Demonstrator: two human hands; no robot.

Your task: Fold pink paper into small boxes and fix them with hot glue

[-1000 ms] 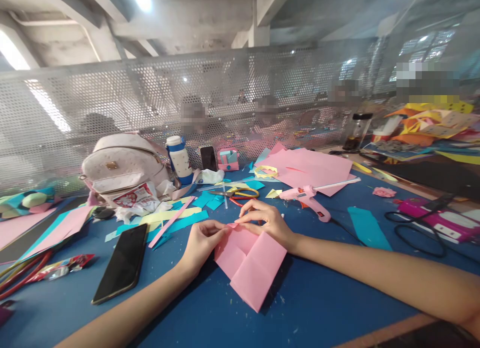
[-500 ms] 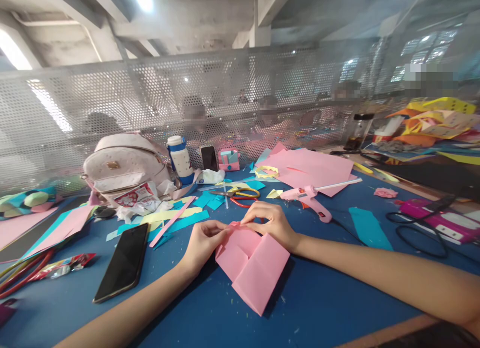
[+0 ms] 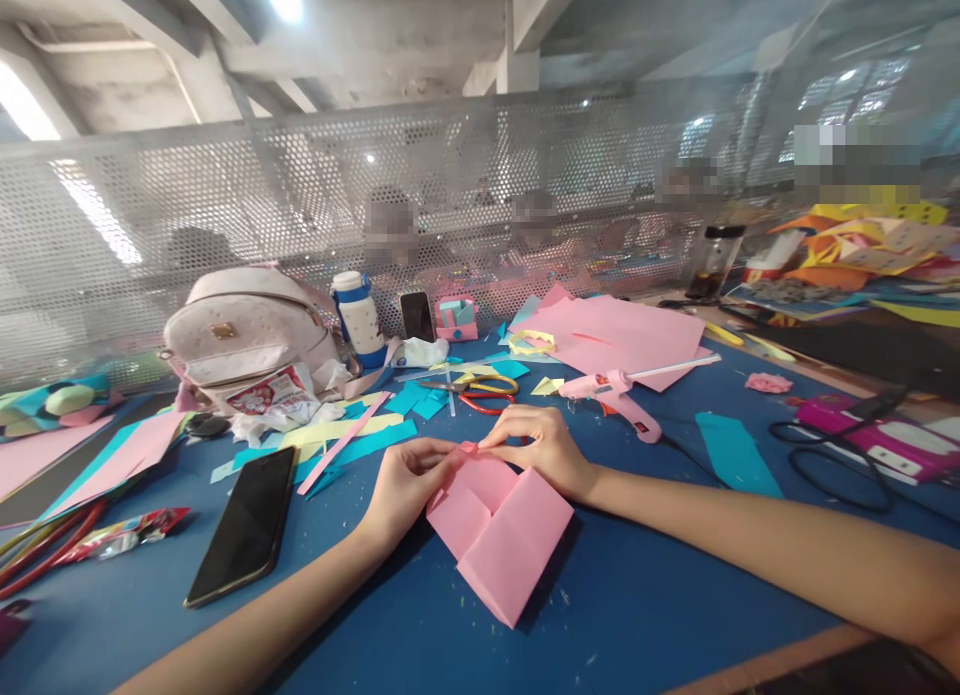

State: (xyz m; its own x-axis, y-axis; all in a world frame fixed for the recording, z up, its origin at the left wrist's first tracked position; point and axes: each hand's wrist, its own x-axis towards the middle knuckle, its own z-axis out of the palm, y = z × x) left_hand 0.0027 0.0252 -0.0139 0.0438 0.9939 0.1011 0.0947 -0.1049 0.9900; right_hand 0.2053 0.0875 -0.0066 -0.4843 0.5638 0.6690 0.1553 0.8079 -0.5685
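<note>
Both hands pinch the far edge of a folded pink paper piece (image 3: 514,545), which has a pocket-like fold and overlapping flaps toward me. My left hand (image 3: 409,485) grips its upper left corner between thumb and fingers. Close beside it, my right hand (image 3: 544,450) pinches the top edge, where a small pink paper bit (image 3: 468,446) shows between the fingertips. Just beyond the hands lie scissors (image 3: 480,390) with red and yellow handles. A pink glue gun (image 3: 615,395) with a white glue stick rests to the right of my right hand.
A black phone (image 3: 244,525) lies left of my left arm. Behind are a pale backpack (image 3: 244,325), a bottle (image 3: 358,320), paper scraps and pink sheets (image 3: 622,330). A blue strip (image 3: 737,455) and a magenta power strip (image 3: 877,435) lie right. A perforated metal screen (image 3: 450,165) stands across the back.
The near end of the folded pink paper has swung slightly left. Both hands keep their pinch at its far edge, and the view has shifted a little.
</note>
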